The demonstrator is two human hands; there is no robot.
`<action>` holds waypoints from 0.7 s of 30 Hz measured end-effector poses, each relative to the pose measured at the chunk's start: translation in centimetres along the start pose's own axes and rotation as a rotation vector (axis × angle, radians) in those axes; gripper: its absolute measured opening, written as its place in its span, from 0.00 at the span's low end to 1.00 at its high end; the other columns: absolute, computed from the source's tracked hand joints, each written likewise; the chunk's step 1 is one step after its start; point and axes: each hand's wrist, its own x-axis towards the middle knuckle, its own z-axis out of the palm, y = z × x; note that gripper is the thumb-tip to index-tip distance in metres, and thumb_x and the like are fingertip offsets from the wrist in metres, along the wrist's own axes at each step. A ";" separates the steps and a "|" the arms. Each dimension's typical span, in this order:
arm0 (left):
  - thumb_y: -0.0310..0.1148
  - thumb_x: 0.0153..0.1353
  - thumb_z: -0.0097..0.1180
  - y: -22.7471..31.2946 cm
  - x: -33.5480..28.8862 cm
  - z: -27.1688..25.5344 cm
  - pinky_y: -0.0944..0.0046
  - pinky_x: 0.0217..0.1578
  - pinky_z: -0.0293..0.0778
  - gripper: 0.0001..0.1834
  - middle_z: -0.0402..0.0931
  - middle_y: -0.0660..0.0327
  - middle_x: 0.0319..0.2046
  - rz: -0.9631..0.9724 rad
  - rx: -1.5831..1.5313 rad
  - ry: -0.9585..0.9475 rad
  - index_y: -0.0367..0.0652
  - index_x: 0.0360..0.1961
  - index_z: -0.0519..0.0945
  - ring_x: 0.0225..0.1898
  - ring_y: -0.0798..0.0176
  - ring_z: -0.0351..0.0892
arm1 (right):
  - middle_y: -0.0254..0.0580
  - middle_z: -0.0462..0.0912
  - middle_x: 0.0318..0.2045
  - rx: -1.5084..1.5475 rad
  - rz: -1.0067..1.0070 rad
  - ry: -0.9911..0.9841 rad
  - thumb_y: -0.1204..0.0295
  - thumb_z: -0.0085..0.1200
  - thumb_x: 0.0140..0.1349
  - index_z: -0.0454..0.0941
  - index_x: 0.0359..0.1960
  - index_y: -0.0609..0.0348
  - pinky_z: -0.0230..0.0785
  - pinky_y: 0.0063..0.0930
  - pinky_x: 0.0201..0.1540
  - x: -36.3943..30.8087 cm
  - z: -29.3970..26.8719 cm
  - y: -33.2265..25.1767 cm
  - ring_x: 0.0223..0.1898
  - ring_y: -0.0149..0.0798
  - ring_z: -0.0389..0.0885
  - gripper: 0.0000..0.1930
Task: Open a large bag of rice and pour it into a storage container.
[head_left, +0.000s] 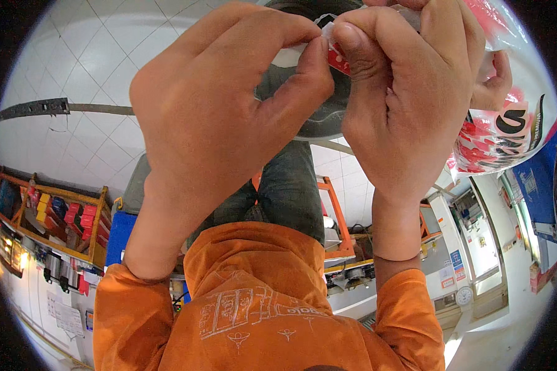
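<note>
"Where was the little bit (339,60)?"

"Up at one o'clock in the view, between the two hands. It was at two o'clock from the left hand (229,93) and at ten o'clock from the right hand (414,99). It was red and white."

"Was it heavy?"

"I don't think so. It looked thin and light, so I'd guess it was soft and bendy. Maybe it was slippery, and a hard tug could have ripped it."

"Where was a good place to hold it?"

"By the edges, I'd say, with just thumb and finger, one hand on each side."

"Were the hands open?"

"No. The left thumb and finger were pinched on its white edge. The right thumb and finger squeezed it from the other side. They hid most of it, so I couldn't see its whole shape."

"What about the big bag (495,133)?"

"It was clear and red, at four o'clock from the right hand. I couldn't tell if the bit was part of it."
</note>
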 end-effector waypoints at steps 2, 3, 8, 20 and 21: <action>0.21 0.53 0.66 1.3 1.2 -0.7 0.71 0.34 0.76 0.07 0.84 0.61 0.30 -0.051 0.118 -0.121 0.39 0.34 0.85 0.31 0.70 0.82 | 0.43 0.78 0.39 0.002 0.010 -0.002 0.72 0.60 0.52 0.81 0.25 0.58 0.60 0.49 0.55 0.0 0.0 0.0 0.49 0.46 0.76 0.04; 0.22 0.53 0.66 1.9 1.8 -1.0 0.71 0.34 0.76 0.07 0.84 0.61 0.30 -0.103 0.236 -0.241 0.39 0.35 0.85 0.31 0.70 0.82 | 0.43 0.78 0.39 0.002 0.012 -0.005 0.72 0.60 0.52 0.81 0.25 0.58 0.60 0.49 0.55 0.1 -0.1 0.0 0.49 0.46 0.76 0.04; 0.27 0.57 0.66 0.1 1.4 -0.6 0.71 0.32 0.76 0.06 0.81 0.64 0.27 0.013 0.269 -0.196 0.40 0.34 0.81 0.29 0.71 0.80 | 0.42 0.78 0.39 0.010 0.027 -0.005 0.72 0.60 0.51 0.81 0.25 0.56 0.58 0.51 0.55 -0.2 0.0 0.0 0.48 0.45 0.76 0.03; 0.23 0.65 0.58 -2.6 -2.5 0.0 0.70 0.43 0.77 0.08 0.83 0.57 0.37 -0.418 -0.493 0.035 0.31 0.44 0.81 0.40 0.66 0.83 | 0.39 0.76 0.37 0.013 0.066 -0.003 0.71 0.61 0.48 0.82 0.25 0.53 0.54 0.55 0.55 -0.2 0.1 -0.3 0.46 0.44 0.75 0.03; 0.22 0.65 0.59 -2.5 -2.6 -0.1 0.71 0.44 0.77 0.10 0.83 0.56 0.39 -0.331 -0.356 -0.027 0.31 0.46 0.80 0.42 0.67 0.82 | 0.39 0.76 0.37 0.022 0.069 0.000 0.71 0.61 0.48 0.82 0.25 0.53 0.53 0.55 0.55 -0.1 0.2 -0.4 0.46 0.44 0.75 0.03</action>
